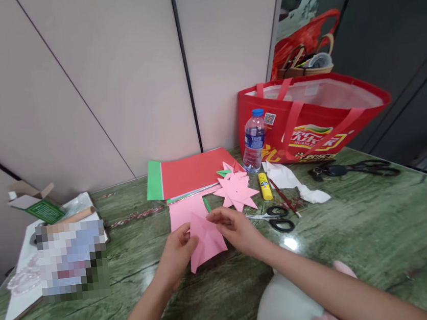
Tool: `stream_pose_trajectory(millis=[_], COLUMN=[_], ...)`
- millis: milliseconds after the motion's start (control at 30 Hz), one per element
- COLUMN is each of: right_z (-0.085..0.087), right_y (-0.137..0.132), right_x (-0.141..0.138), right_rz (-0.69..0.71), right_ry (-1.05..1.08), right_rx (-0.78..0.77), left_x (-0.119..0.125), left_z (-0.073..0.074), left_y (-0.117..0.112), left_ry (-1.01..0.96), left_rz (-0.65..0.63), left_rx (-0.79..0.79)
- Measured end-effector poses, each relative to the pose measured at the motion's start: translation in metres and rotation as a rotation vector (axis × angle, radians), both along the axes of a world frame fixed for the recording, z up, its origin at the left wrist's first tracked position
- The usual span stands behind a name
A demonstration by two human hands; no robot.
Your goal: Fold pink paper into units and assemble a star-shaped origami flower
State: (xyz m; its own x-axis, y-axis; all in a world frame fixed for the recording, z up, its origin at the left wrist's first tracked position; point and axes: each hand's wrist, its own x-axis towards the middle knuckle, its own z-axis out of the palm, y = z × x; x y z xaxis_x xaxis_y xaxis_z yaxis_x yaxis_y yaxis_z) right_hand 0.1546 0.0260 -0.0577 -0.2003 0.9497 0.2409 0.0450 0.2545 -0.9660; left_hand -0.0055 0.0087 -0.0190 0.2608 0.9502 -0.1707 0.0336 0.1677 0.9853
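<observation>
A sheet of pink paper [206, 240] with fold creases is held up between my two hands, above the green marbled table [132, 256]. My left hand [178, 254] pinches its left edge between thumb and fingers. At the top right edge, the fingertips of my right hand [239, 229] close on the same sheet. Behind it lies more flat pink paper [180, 209], partly covered by the held sheet. Pink paper stars [236, 191] with pointed tips lie just beyond my right hand, one over another.
Scissors [278, 219], a yellow glue stick [265, 187], a pencil [284, 197] and crumpled tissue [296, 181] lie to the right. Red paper [195, 172], a water bottle [254, 142] and a red bag [310, 128] stand or lie behind. A small green box [45, 210] is at left.
</observation>
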Motion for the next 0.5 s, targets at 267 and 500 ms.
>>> stream_pose_trajectory(millis=[267, 500], right_z=[0.0062, 0.0095], right_y=[0.0014, -0.0024], right_x=[0.0024, 0.0026], right_rz=[-0.006, 0.091], right_ry=[-0.048, 0.004], right_rx=[-0.075, 0.016], left_x=[-0.0027, -0.0058], left_z=[0.0032, 0.0087], left_y=[0.0013, 0.0041], left_ry=[-0.106, -0.139], left_rz=[0.022, 0.036], left_rx=[-0.154, -0.223])
